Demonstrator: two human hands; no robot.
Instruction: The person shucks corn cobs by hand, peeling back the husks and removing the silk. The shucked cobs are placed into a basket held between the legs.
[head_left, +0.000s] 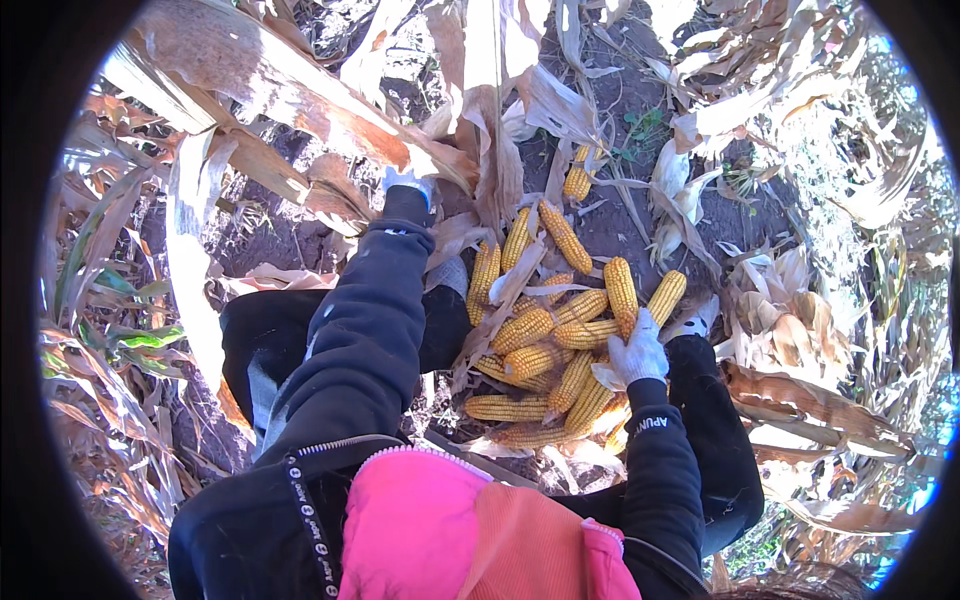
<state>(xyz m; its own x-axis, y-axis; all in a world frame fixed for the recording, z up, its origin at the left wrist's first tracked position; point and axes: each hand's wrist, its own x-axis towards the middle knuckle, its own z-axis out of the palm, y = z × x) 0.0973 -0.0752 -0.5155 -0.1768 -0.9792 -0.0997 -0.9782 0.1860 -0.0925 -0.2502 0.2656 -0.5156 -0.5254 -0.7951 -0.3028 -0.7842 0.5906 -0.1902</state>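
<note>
Husked yellow corn cobs (532, 360) lie heaped on the soil between my legs. My right hand (639, 351), in a pale glove, is at the heap's right side, against an upright cob (621, 292) and another cob (666, 296) that points up and right; its fingers are partly hidden, so its grip is unclear. My left hand (409, 182), also gloved, reaches forward among dry corn leaves (442, 154). Its fingers are hidden by leaves and glare. One more cob (579, 174) lies beyond the heap, partly under dry leaf.
Dry cornstalks and long leaves (300, 82) cross the upper left. Pale empty husks (675, 195) lie on dark soil beyond the heap. More husks (787, 322) are piled at the right. A few green leaves (150, 337) show at the far left.
</note>
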